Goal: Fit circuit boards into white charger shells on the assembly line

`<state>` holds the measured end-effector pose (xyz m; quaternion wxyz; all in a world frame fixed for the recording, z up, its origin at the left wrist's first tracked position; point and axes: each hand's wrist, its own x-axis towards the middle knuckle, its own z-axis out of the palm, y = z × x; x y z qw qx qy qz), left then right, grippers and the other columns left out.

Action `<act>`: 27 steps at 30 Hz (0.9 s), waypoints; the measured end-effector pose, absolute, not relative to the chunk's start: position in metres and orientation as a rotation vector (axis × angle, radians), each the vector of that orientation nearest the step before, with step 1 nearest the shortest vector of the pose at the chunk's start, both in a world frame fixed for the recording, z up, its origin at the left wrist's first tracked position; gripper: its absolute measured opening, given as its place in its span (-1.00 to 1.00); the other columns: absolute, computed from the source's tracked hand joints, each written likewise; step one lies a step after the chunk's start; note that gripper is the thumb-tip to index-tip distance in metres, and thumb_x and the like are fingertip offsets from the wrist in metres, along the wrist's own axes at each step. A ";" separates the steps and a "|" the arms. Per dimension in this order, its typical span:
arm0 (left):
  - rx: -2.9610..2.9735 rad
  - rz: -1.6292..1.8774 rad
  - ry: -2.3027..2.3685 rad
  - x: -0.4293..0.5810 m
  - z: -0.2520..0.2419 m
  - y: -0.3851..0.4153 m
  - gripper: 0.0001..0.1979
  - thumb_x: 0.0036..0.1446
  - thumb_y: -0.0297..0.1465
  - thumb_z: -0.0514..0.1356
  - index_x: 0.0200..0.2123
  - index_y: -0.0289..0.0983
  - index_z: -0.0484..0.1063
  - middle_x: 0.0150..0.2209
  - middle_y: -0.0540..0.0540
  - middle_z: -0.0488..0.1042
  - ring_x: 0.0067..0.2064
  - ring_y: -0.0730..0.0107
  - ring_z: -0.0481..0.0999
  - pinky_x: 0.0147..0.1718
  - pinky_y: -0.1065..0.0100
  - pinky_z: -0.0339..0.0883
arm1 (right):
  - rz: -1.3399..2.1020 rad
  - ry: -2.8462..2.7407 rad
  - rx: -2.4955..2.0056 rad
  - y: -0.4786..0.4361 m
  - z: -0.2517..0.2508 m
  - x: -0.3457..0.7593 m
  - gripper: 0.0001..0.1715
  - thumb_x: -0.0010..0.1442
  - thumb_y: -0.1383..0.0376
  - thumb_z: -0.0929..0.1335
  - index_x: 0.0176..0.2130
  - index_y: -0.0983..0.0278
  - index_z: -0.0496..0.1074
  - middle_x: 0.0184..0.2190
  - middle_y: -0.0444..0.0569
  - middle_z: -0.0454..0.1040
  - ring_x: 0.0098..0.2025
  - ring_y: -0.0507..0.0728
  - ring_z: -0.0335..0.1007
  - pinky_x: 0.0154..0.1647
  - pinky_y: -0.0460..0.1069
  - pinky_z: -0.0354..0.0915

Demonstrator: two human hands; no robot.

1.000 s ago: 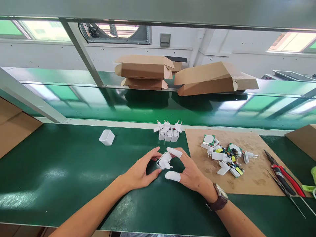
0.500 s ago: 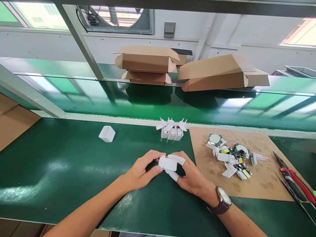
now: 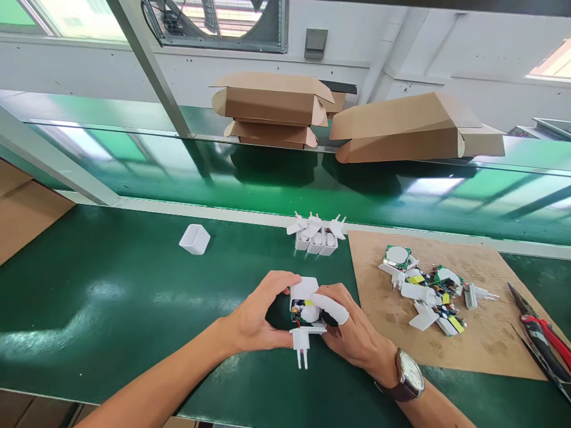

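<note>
My left hand grips the left side of a white plug adapter, thumb low and index finger at its top corner. The adapter is open, showing a circuit board with a yellow part, and its two-pin plug plate points toward me. My right hand, with white finger covers and a watch, holds the right side, one covered finger over the inside parts. Behind stand several white housings with plug plates on top. An empty white housing lies to the left.
A brown cardboard sheet on the right bears several circuit boards and plug plates. Red-handled pliers and tweezers lie at its right edge. Brown boxes rest on the shelf behind; another box is at far left.
The adapter has turned in my hands; its inside parts and two-pin plug now show. Both hands have shifted their grip around it. The view has moved slightly.
</note>
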<state>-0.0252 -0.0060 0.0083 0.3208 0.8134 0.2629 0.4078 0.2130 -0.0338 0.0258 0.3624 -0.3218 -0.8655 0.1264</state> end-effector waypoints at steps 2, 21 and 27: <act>2.156 1.084 0.665 -0.025 0.009 -0.006 -0.02 0.01 -0.11 0.48 0.39 -0.08 0.06 0.07 -0.26 0.43 -0.01 0.07 0.51 -0.06 0.05 0.51 | 0.330 -2.231 -0.832 -0.034 0.026 0.213 -0.07 0.17 0.64 0.23 0.38 0.08 -0.01 -0.01 0.10 0.44 -0.15 0.23 0.41 -0.22 0.15 0.52; 2.129 1.119 0.697 -0.029 0.005 -0.006 -0.48 0.44 -0.27 0.08 0.39 -0.14 0.10 0.01 -0.20 0.56 -0.04 0.26 0.60 -0.07 0.25 0.54 | 0.350 -2.188 -0.887 -0.033 0.022 0.208 -0.34 0.35 0.48 0.29 0.34 0.19 0.07 -0.02 0.13 0.47 -0.18 0.21 0.40 -0.19 0.16 0.51; 1.964 1.104 0.782 -0.025 0.003 -0.004 -0.53 0.45 -0.23 0.07 0.36 -0.09 0.14 -0.10 -0.09 0.63 -0.12 0.33 0.64 -0.12 0.32 0.56 | 0.373 -2.158 -0.859 -0.032 0.015 0.208 -0.41 0.35 0.48 0.30 0.29 0.25 0.11 -0.07 0.13 0.45 -0.17 0.19 0.37 -0.21 0.12 0.48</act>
